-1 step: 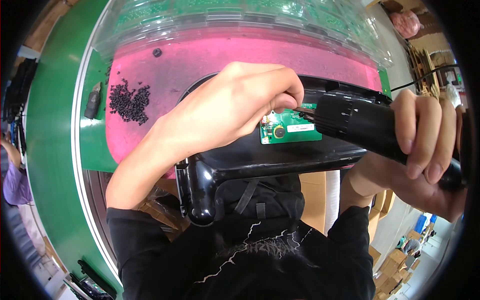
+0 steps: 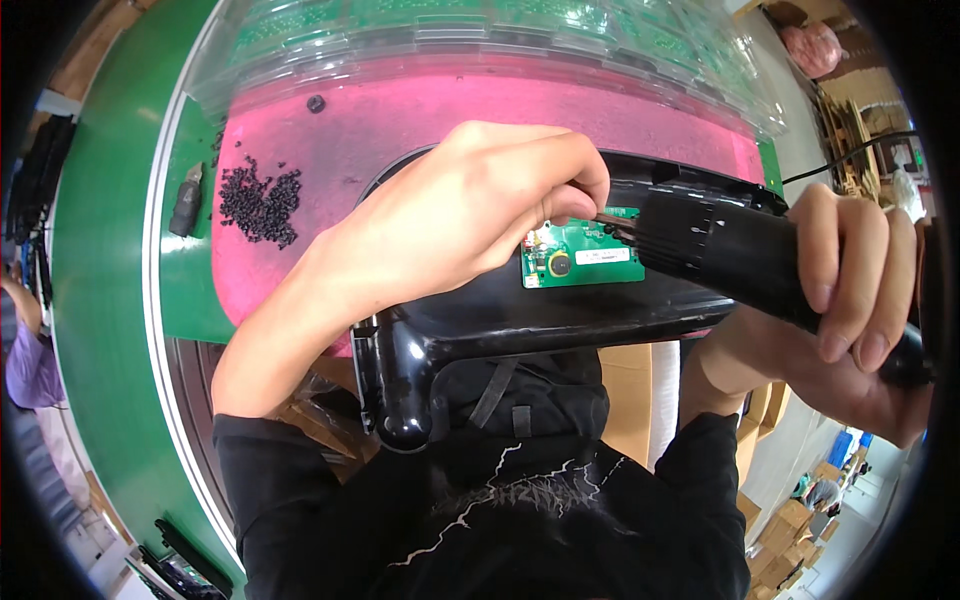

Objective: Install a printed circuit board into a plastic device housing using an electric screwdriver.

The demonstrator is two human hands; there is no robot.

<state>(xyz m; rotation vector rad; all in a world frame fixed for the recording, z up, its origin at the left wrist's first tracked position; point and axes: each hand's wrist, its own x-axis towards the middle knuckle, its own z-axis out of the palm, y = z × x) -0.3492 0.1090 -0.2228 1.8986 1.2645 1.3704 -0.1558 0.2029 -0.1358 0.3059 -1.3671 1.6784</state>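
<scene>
In my right hand (image 2: 850, 270) is a black electric screwdriver (image 2: 720, 240), lying almost level with its nose toward the left. Its thin metal bit (image 2: 612, 221) reaches the fingertips of my left hand (image 2: 520, 195), which are pinched together. What those fingertips hold is hidden; a few small dark pieces show just beside the bit. Below the fingers, a green circuit board (image 2: 590, 270) with a round buzzer-like part and a white label lies inside a black plastic housing (image 2: 480, 325). My left hand and forearm cover part of the housing.
A pink mat (image 2: 330, 150) lies on the green table (image 2: 110, 230). On its left side is a heap of small black screws (image 2: 260, 205), beside a dark-handled tool (image 2: 186, 203). A small black round piece (image 2: 316, 104) sits farther back. Clear plastic trays (image 2: 480, 40) stand along the far edge.
The screwdriver and my right hand have shifted very slightly to the right and down. My left hand is almost unmoved, its fingers still pinched at the bit.
</scene>
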